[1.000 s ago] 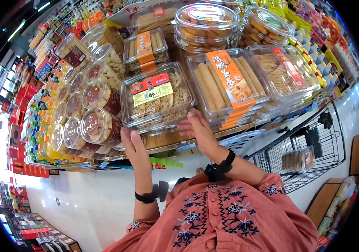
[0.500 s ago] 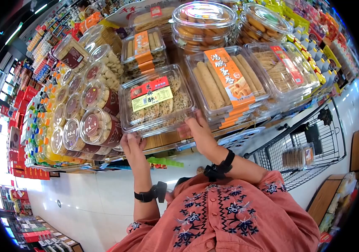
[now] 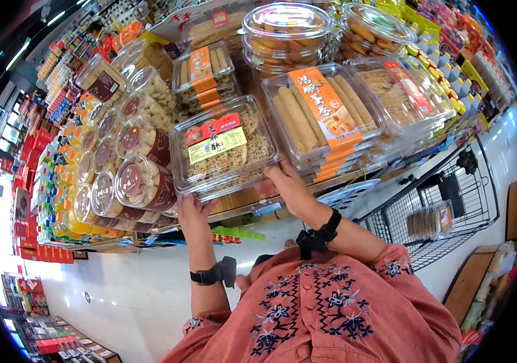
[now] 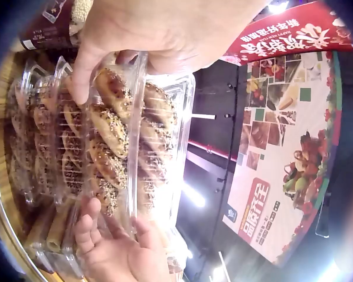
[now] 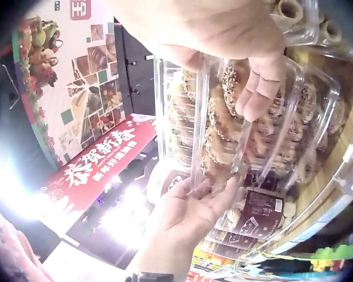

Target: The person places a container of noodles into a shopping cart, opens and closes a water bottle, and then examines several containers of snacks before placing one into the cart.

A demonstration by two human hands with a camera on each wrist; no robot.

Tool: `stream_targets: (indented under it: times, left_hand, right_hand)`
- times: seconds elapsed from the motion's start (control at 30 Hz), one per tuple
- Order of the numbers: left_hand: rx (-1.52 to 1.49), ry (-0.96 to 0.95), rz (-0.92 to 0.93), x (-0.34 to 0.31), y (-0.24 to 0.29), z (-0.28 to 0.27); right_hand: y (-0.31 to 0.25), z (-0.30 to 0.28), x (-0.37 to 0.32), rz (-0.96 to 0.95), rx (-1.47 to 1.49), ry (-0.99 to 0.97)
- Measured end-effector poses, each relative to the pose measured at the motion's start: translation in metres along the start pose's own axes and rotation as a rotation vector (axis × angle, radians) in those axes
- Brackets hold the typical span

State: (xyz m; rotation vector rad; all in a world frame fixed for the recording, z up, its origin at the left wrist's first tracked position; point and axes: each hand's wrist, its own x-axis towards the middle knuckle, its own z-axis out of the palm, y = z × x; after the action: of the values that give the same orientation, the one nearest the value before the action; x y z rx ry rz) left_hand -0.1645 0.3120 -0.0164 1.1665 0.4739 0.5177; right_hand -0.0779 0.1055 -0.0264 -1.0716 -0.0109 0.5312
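Seen from the head, the clear sesame-pastry box [image 3: 225, 154] tops a stack on the wooden desk [image 3: 235, 201], at one o'clock from the left hand [image 3: 196, 221] and ten o'clock from the right hand [image 3: 293, 192]. Each grip holds a near corner — fingers lower than the thumb. Lidded jars [image 3: 139, 184] sit at the box's eight o'clock; an egg-roll box [image 3: 291, 118] lies just beside it — between two and three.

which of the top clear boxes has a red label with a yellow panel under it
The seeded-pastry box nearest the left hand and right hand; the egg-roll box beside it wears an orange band, the box beyond that a red strip.
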Motion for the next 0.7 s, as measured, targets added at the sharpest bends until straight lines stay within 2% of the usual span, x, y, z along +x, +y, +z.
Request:
stream_targets:
  times: [0.27,0.43,0.7]
  left_hand:
    - [0.014,-0.039,-0.007,-0.013,0.002,-0.011]
    - [-0.016,-0.050,-0.026,-0.027,0.004,-0.019]
    - [-0.045,-0.128,-0.058,-0.041,-0.010,-0.055]
  right_hand:
    - [0.011,-0.004,-0.008,-0.077,-0.015,-0.057]
    - [0.011,-0.004,-0.017,-0.063,-0.089,-0.069]
    - [0.008,-0.008,-0.039,-0.117,-0.136,-0.141]
